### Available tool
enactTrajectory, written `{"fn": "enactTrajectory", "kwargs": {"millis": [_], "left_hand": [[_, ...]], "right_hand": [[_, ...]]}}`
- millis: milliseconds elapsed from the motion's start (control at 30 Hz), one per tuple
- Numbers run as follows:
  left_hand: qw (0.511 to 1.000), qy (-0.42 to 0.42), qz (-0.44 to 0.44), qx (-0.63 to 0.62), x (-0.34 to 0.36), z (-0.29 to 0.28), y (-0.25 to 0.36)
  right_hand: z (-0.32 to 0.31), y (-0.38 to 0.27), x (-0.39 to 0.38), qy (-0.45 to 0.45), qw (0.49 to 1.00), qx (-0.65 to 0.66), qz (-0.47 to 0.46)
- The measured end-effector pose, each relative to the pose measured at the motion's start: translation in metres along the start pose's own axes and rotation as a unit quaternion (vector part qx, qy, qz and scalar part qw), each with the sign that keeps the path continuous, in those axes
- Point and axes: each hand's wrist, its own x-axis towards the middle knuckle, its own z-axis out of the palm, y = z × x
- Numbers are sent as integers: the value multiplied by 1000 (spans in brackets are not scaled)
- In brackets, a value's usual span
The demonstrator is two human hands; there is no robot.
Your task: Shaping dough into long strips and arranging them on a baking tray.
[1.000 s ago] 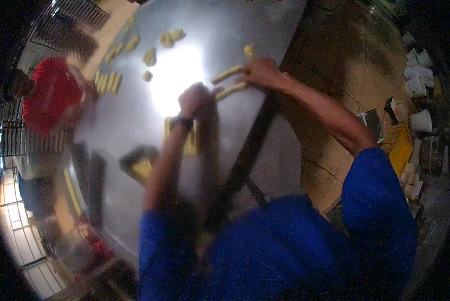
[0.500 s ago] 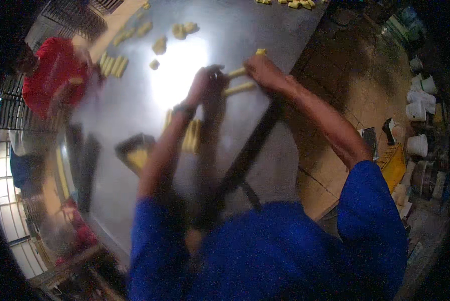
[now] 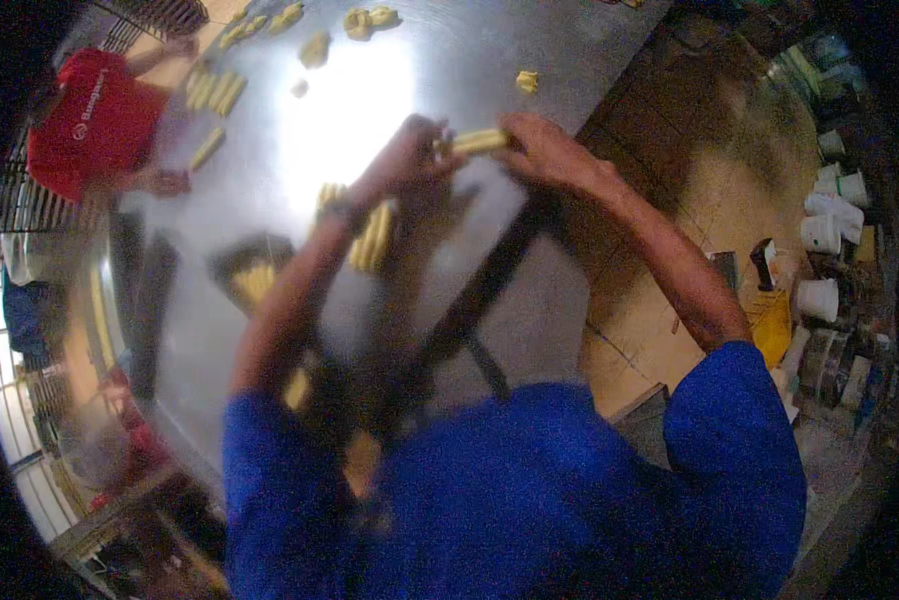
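Observation:
Two pale yellow dough sticks (image 3: 479, 141), side by side, stretch between my hands just above the metal table (image 3: 529, 330). At their left end my left hand (image 3: 414, 155), a little blurred, is closed on them. My right hand (image 3: 547, 150) has its fingers closed round the right end. Beyond my right hand lies a small dough lump (image 3: 527, 81). Several more dough sticks (image 3: 372, 240) rest beside my left forearm, partly hidden by it. Left of that forearm is a dark tin (image 3: 231, 262) with dough sticks inside.
At the far left a person in a red shirt (image 3: 94, 130) works by a row of dough sticks (image 3: 216, 92). Dough pieces (image 3: 369, 20) lie along the table's far side. White tubs (image 3: 819, 235) stand on the right, past the tiled floor (image 3: 689, 220).
The two dough sticks, apart before, are now together between my hands. The dough lump by my right hand now lies apart from it on the table. The view has shifted slightly.

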Motion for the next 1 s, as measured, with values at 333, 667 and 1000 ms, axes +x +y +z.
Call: {"fn": "enactTrajectory", "kwargs": {"millis": [333,667,1000], "left_hand": [[981,36,7,189,-17,-37,2],[984,80,-57,148,-14,-91,12],[984,84,-151,49,-16,-100,17]], "right_hand": [[-10,-19,42,-6,992,-39,122],[58,39,258,79,990,-42,110],[109,46,310,65,981,-51,178]]}}
